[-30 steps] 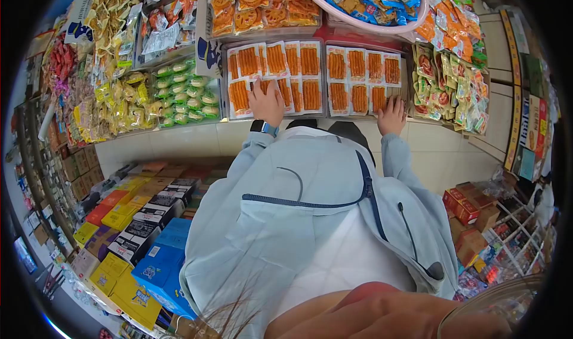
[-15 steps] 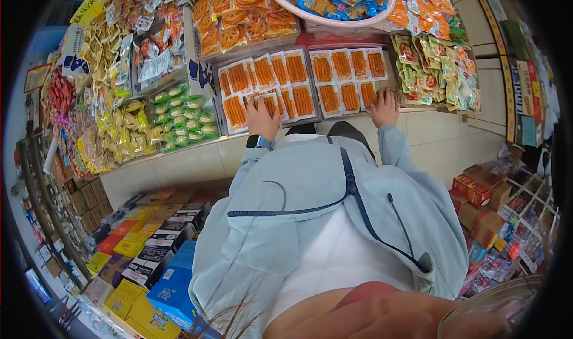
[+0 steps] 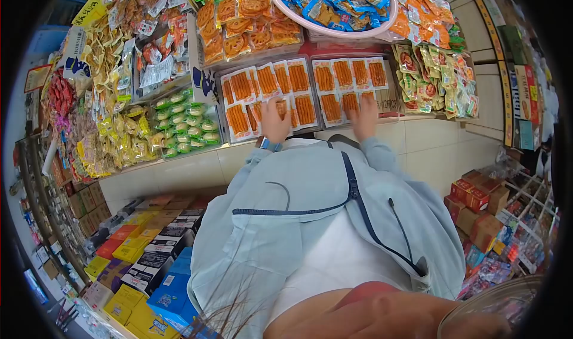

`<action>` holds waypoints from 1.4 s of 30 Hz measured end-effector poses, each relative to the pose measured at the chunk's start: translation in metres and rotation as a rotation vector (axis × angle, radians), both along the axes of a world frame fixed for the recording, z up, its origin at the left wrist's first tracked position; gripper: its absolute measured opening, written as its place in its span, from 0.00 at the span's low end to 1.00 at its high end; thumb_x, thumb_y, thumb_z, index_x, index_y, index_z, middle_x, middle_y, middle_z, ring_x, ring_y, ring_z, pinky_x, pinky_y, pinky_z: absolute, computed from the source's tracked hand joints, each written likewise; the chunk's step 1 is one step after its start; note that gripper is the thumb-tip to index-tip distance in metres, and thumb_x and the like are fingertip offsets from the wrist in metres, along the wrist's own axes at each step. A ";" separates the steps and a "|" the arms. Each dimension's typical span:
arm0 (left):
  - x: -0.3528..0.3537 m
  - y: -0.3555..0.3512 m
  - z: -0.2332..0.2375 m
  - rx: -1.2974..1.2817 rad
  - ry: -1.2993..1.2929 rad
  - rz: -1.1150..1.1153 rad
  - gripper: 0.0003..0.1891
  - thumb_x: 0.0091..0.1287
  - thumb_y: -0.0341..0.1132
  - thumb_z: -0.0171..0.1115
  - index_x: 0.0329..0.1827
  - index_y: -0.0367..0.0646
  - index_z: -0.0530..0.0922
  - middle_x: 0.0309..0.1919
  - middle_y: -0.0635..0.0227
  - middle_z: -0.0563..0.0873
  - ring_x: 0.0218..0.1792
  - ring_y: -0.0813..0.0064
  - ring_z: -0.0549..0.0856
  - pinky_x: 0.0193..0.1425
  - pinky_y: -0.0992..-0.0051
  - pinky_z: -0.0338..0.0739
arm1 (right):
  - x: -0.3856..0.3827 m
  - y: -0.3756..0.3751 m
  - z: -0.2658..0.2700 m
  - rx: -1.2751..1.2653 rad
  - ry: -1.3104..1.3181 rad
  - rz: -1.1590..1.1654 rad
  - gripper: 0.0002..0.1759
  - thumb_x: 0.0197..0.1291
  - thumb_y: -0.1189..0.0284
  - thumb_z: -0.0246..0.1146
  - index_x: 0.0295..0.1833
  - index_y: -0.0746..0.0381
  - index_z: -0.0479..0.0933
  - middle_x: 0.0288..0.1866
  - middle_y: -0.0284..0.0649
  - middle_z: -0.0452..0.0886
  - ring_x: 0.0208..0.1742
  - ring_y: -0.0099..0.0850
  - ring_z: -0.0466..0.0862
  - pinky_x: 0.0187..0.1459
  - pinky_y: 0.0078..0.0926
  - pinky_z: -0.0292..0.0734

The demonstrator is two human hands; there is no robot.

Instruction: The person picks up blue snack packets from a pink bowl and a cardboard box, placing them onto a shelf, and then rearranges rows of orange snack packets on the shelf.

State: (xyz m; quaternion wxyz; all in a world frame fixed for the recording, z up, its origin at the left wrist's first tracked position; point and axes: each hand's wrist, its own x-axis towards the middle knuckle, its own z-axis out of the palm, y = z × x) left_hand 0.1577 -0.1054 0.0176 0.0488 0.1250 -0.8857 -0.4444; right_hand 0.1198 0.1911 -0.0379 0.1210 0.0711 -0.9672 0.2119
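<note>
clear-fronted packets of orange snack sticks [image 3: 298, 76] lie flat, edge to edge, in two rows across two adjoining display boxes [image 3: 388, 102].

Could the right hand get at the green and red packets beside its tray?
Probably yes: the right hand rests on the orange packets of the right tray, and the green and red packets lie uncovered just beside it, with nothing between.
</note>
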 end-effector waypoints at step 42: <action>-0.052 -0.087 -0.032 -0.651 -0.192 0.064 0.43 0.58 0.51 0.69 0.75 0.47 0.62 0.75 0.51 0.60 0.72 0.47 0.63 0.74 0.49 0.57 | -0.027 0.073 -0.034 0.282 -0.289 -0.327 0.35 0.57 0.76 0.60 0.73 0.55 0.65 0.75 0.40 0.64 0.69 0.52 0.66 0.70 0.48 0.64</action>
